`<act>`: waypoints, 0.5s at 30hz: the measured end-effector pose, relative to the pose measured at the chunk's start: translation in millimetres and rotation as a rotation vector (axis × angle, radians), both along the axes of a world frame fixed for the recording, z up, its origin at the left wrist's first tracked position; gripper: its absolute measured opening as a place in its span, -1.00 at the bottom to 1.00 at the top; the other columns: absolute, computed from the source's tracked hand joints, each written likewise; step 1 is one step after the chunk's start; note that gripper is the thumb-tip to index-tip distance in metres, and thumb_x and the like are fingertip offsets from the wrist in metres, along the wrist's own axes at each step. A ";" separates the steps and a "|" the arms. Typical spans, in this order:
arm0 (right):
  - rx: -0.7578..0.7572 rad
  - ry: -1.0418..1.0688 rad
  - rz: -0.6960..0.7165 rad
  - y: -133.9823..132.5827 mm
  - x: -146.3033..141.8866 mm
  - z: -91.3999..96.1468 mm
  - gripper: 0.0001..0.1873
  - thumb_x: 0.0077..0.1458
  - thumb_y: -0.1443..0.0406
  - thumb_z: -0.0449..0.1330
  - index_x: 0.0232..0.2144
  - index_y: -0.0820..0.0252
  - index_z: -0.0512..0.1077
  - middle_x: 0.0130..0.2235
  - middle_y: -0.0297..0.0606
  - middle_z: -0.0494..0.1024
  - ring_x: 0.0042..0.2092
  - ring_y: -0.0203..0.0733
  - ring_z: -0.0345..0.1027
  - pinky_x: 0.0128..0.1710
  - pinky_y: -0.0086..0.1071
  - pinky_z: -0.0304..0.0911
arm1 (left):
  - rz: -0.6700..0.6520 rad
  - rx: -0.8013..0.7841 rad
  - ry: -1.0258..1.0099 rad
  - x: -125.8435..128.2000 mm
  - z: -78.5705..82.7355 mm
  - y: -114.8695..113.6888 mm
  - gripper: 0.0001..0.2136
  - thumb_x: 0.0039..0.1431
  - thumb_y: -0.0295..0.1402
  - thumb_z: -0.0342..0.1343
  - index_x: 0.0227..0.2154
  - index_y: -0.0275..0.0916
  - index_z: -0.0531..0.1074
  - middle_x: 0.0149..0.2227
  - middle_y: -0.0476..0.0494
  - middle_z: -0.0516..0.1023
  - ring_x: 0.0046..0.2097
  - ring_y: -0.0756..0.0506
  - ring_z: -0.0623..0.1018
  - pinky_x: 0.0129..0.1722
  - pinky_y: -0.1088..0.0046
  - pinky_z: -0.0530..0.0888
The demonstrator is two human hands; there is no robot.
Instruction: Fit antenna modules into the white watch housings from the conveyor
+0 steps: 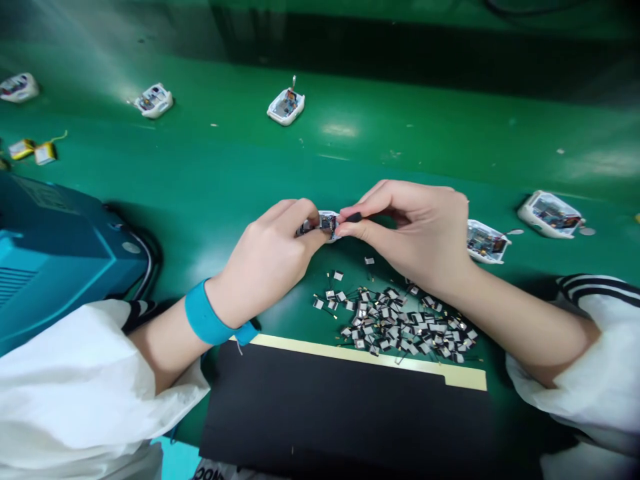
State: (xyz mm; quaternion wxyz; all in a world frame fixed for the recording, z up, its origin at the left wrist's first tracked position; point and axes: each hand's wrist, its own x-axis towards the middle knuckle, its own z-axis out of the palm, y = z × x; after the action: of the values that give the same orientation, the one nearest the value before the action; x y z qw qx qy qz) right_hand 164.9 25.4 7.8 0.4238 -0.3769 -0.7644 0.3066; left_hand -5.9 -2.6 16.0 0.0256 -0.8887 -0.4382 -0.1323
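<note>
Left hand [265, 257] curled tight, fingers pressed together around a small white plastic housing [327, 223] with a circuit board showing inside, held up over the green bench mat [200, 153]! Right hand [405, 230] closes in from the other side, thumb and forefinger pinching a slim black piece [354, 217] right up against that housing (too small to call it tool or part from up here). Just below the hands, a loose heap of tiny black-and-silver tabs with thin black wires [395, 327], dozens of them, a few strays lying off on their own: plenty left in that pile!

Now the shells. To the right, an open white plastic shell [487, 241] and a second open white shell [550, 215], both with circuit boards sitting inside. Up the bench, a third white shell [286, 107] with a small part standing up from it, a fourth [153, 101], and a fifth [19, 87] out at the corner, boards showing in them too. Whether any of them carries a tab already, can't tell at this range. Near that corner, yellow pouch batteries [44, 153] with thin wires. A teal machine [65, 260] stands beside the left forearm, and a flat black board edged in cream tape [345, 407] lies nearest the person.
</note>
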 end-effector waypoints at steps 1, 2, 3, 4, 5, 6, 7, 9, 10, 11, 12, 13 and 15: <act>0.008 -0.029 -0.008 -0.4 -0.5 0.3 -0.91 -0.13 0.37 0.21 -0.59 0.16 0.37 -0.49 -0.40 0.49 -0.39 -0.30 0.38 -0.43 -0.41 0.30 | -0.006 0.007 -0.001 -0.4 -0.5 -0.1 -0.78 0.15 -0.43 -0.13 -0.39 -0.22 0.44 -0.40 -0.10 0.38 -0.29 -0.06 0.41 -0.33 0.43 0.39; 0.019 -0.055 -0.014 -0.9 -1.1 0.7 -0.91 -0.12 0.37 0.21 -0.59 0.16 0.36 -0.49 -0.39 0.49 -0.39 -0.29 0.38 -0.43 -0.40 0.30 | -0.012 0.014 -0.004 -0.7 -0.9 -0.2 -0.78 0.15 -0.44 -0.13 -0.39 -0.23 0.44 -0.40 -0.10 0.38 -0.29 -0.06 0.41 -0.33 0.43 0.39; 0.034 -0.079 -0.020 -1.4 -1.9 1.3 -0.90 -0.12 0.36 0.21 -0.60 0.16 0.35 -0.49 -0.39 0.49 -0.40 -0.29 0.37 -0.42 -0.39 0.29 | -0.016 0.023 -0.008 -1.0 -1.3 -0.2 -0.78 0.14 -0.44 -0.13 -0.40 -0.23 0.44 -0.40 -0.10 0.38 -0.29 -0.06 0.40 -0.33 0.43 0.39; 0.052 -0.100 -0.025 -1.9 -2.9 2.0 -0.89 -0.12 0.35 0.20 -0.61 0.16 0.34 -0.49 -0.39 0.48 -0.41 -0.29 0.37 -0.43 -0.39 0.28 | -0.019 0.034 -0.008 -1.1 -1.6 -0.3 -0.79 0.13 -0.44 -0.12 -0.41 -0.24 0.44 -0.40 -0.11 0.38 -0.30 -0.06 0.40 -0.33 0.43 0.39; 0.069 -0.122 -0.027 -2.5 -4.1 2.6 -0.87 -0.11 0.35 0.20 -0.62 0.16 0.32 -0.50 -0.39 0.48 -0.42 -0.29 0.36 -0.44 -0.40 0.27 | -0.020 0.043 -0.006 -1.1 -1.8 -0.4 -0.79 0.13 -0.44 -0.11 -0.41 -0.24 0.44 -0.39 -0.11 0.38 -0.30 -0.06 0.40 -0.33 0.43 0.39; 0.087 -0.141 -0.031 -3.1 -5.6 3.2 -0.85 -0.10 0.34 0.19 -0.63 0.16 0.31 -0.51 -0.39 0.47 -0.43 -0.30 0.35 -0.45 -0.40 0.26 | -0.019 0.053 -0.001 -1.0 -1.9 -0.5 -0.79 0.13 -0.45 -0.11 -0.41 -0.24 0.44 -0.40 -0.11 0.38 -0.31 -0.06 0.40 -0.34 0.43 0.38; 0.105 -0.159 -0.038 -3.6 -7.1 3.6 -0.84 -0.09 0.34 0.17 -0.64 0.16 0.29 -0.51 -0.39 0.46 -0.44 -0.30 0.34 -0.46 -0.40 0.24 | -0.017 0.060 0.006 -0.8 -1.8 -0.5 -0.79 0.13 -0.45 -0.12 -0.41 -0.24 0.44 -0.40 -0.11 0.38 -0.32 -0.06 0.40 -0.35 0.43 0.38; 0.135 -0.181 -0.056 -4.4 -10.0 3.1 -0.80 -0.07 0.33 0.15 -0.66 0.16 0.25 -0.53 -0.37 0.44 -0.46 -0.30 0.32 -0.48 -0.39 0.21 | -0.009 0.062 0.019 -0.3 -1.6 -0.6 -0.77 0.13 -0.45 -0.14 -0.41 -0.25 0.45 -0.41 -0.12 0.38 -0.33 -0.06 0.39 -0.37 0.43 0.37; 0.144 -0.182 -0.063 -4.7 -11.1 2.3 -0.78 -0.06 0.31 0.14 -0.67 0.16 0.24 -0.54 -0.37 0.42 -0.46 -0.30 0.31 -0.48 -0.39 0.20 | -0.005 0.059 0.021 -0.1 -1.5 -0.6 -0.76 0.13 -0.46 -0.14 -0.41 -0.25 0.45 -0.41 -0.12 0.38 -0.34 -0.06 0.39 -0.38 0.43 0.37; 0.147 -0.179 -0.069 -4.9 -11.8 1.0 -0.77 -0.05 0.30 0.13 -0.67 0.16 0.22 -0.54 -0.36 0.41 -0.46 -0.29 0.30 -0.48 -0.38 0.19 | -0.002 0.055 0.020 0.0 -1.6 -0.6 -0.76 0.13 -0.45 -0.15 -0.42 -0.25 0.45 -0.41 -0.12 0.37 -0.34 -0.06 0.39 -0.38 0.43 0.37; 0.145 -0.171 -0.074 -5.1 -12.1 -0.5 -0.76 -0.05 0.29 0.13 -0.67 0.16 0.21 -0.55 -0.36 0.40 -0.46 -0.29 0.29 -0.48 -0.37 0.19 | 0.000 0.051 0.016 0.1 -1.7 -0.6 -0.76 0.13 -0.45 -0.15 -0.42 -0.25 0.45 -0.41 -0.11 0.37 -0.34 -0.06 0.39 -0.38 0.43 0.37; 0.137 -0.162 -0.075 -5.3 -12.0 -2.2 -0.76 -0.05 0.28 0.13 -0.67 0.15 0.20 -0.55 -0.36 0.40 -0.46 -0.29 0.29 -0.48 -0.37 0.19 | 0.001 0.048 0.010 0.1 -2.0 -0.7 -0.76 0.13 -0.45 -0.15 -0.42 -0.25 0.44 -0.40 -0.11 0.37 -0.34 -0.05 0.39 -0.37 0.43 0.36; 0.115 -0.146 -0.074 -5.4 -11.0 -5.1 -0.76 -0.06 0.27 0.14 -0.66 0.15 0.19 -0.54 -0.37 0.39 -0.46 -0.30 0.28 -0.47 -0.37 0.19 | 0.003 0.047 -0.001 0.1 -2.7 -1.1 -0.76 0.13 -0.44 -0.15 -0.42 -0.24 0.44 -0.40 -0.10 0.37 -0.34 -0.05 0.39 -0.37 0.44 0.36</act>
State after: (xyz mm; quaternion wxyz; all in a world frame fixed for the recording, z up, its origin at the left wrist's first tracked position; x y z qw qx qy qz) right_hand 153.9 20.0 2.7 0.3991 -0.4013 -0.7951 0.2181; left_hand -5.8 -3.7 13.3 0.0467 -0.8872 -0.4363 -0.1428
